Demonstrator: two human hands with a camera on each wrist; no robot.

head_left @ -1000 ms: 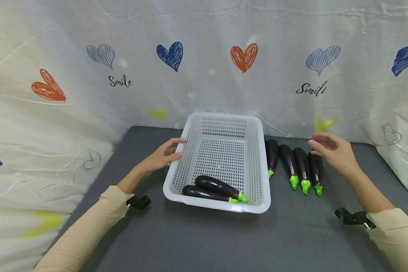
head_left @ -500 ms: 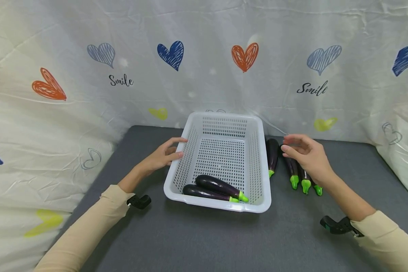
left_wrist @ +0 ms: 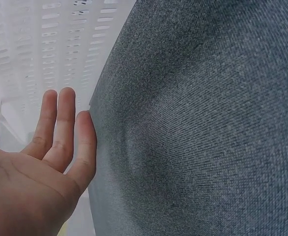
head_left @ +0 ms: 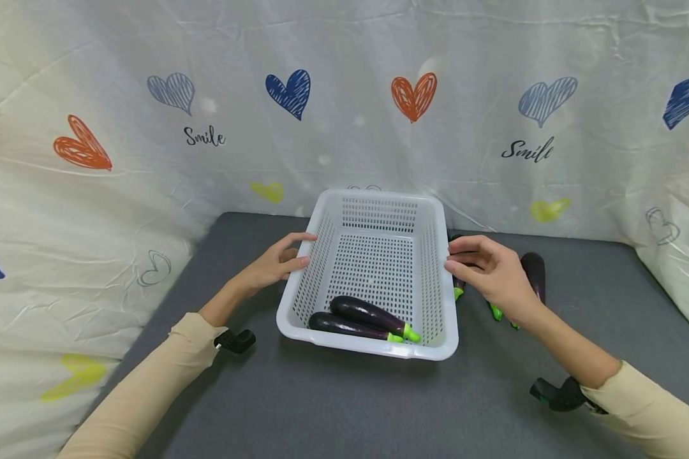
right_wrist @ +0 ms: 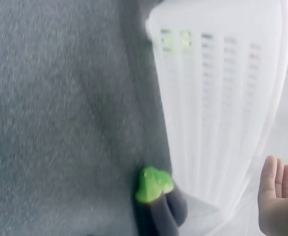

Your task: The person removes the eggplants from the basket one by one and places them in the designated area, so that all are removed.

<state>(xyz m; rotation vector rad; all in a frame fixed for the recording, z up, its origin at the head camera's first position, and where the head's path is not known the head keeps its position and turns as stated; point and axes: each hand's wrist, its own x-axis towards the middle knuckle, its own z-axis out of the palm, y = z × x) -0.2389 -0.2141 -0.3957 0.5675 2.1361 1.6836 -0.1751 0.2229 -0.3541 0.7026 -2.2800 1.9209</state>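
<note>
A white perforated plastic basket (head_left: 373,264) stands on the dark grey table. Two glossy eggplants (head_left: 353,324) with bright green caps lie inside its near end. My left hand (head_left: 271,264) rests its index finger and thumb on the left rim; in the left wrist view the other fingers extend loosely outside the basket wall (left_wrist: 50,49). At the opposite rim is my right hand (head_left: 490,271), fingertips right at the edge, fingers relaxed. Beneath and behind it lie several more eggplants (head_left: 534,271), partly hidden by the hand. The right wrist view shows green-capped eggplants (right_wrist: 156,189) beside the basket.
A pale curtain (head_left: 350,153) printed with hearts and "Smile" hangs behind the table and along its left side. The grey tabletop (head_left: 344,408) extends in front of the basket. A black camera band (head_left: 235,341) sits on each wrist.
My right hand has moved left, from above the rightmost eggplants to the basket's right rim. The left hand, the basket and the eggplants have stayed where they were.
</note>
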